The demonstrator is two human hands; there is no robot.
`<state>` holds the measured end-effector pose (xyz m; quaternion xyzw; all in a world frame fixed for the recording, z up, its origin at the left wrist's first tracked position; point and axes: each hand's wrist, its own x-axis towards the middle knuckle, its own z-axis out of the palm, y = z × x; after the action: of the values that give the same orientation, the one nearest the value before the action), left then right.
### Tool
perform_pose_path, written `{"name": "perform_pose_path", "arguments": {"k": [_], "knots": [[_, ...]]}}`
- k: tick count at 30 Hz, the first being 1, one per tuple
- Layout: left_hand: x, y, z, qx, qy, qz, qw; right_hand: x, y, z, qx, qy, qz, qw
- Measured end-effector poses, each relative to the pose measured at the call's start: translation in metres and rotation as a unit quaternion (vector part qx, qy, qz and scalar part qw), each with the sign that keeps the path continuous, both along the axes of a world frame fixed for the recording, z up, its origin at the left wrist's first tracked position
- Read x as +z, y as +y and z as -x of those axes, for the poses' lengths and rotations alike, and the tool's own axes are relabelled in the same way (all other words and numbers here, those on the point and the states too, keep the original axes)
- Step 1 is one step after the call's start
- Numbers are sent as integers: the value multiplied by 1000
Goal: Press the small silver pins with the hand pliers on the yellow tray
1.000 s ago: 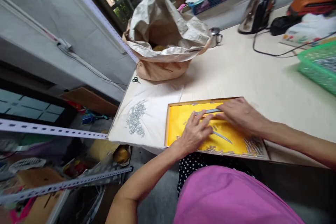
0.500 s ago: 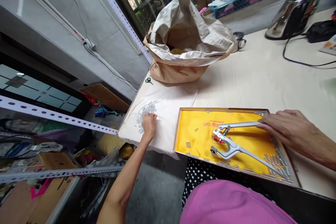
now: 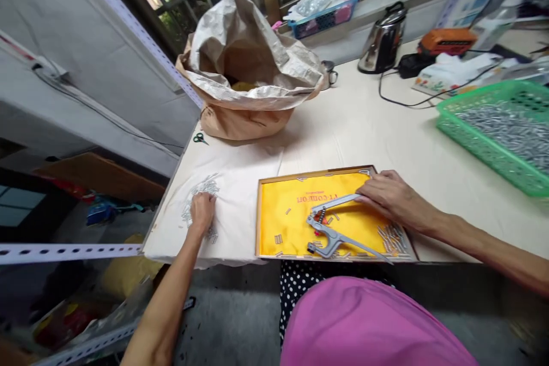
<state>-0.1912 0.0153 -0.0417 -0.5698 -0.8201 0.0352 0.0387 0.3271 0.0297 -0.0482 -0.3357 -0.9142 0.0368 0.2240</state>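
My left hand (image 3: 201, 209) rests on a pile of small metal pieces (image 3: 205, 189) lying on a white cloth (image 3: 240, 183) at the table's left end; its fingers are curled down into the pile. My right hand (image 3: 388, 194) lies on the upper handle of grey metal pliers (image 3: 332, 229), which sit open in a wooden tray with a yellow lining (image 3: 291, 211). More small metal pieces (image 3: 392, 238) lie in the tray's right corner.
A crumpled paper sack (image 3: 249, 68) stands behind the cloth, with small green scissors (image 3: 198, 138) beside it. A green basket of metal parts (image 3: 497, 131) is at the right. A kettle (image 3: 381, 40), cables and boxes stand at the back. Perforated metal rails (image 3: 68, 251) lie at the left.
My left hand left the tray and reached to the pile of metal pieces on the cloth. The pliers now lie uncovered with my right hand on their handle. The view shifted.
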Motion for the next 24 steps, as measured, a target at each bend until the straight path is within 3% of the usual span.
{"name": "perform_pose_path", "arguments": {"k": [7, 12, 15, 19, 22, 24], "knots": [[-1, 9, 5, -5, -18, 26, 999, 1, 1, 9, 3, -6, -22, 1000], [14, 4, -12, -16, -39, -7, 999, 8, 2, 11, 1, -13, -19, 1000], [28, -12, -52, 1, -196, -61, 979, 8, 5, 11, 4, -17, -23, 1000], [40, -47, -137, -3, -475, -30, 879, 2, 14, 15, 12, -21, -27, 999], [36, -68, -194, 8, -568, 15, 823, 1, 20, 21, 17, -29, -36, 999], [29, -75, -216, 12, -590, 41, 806, 3, 22, 24, 17, -33, -47, 998]]}}
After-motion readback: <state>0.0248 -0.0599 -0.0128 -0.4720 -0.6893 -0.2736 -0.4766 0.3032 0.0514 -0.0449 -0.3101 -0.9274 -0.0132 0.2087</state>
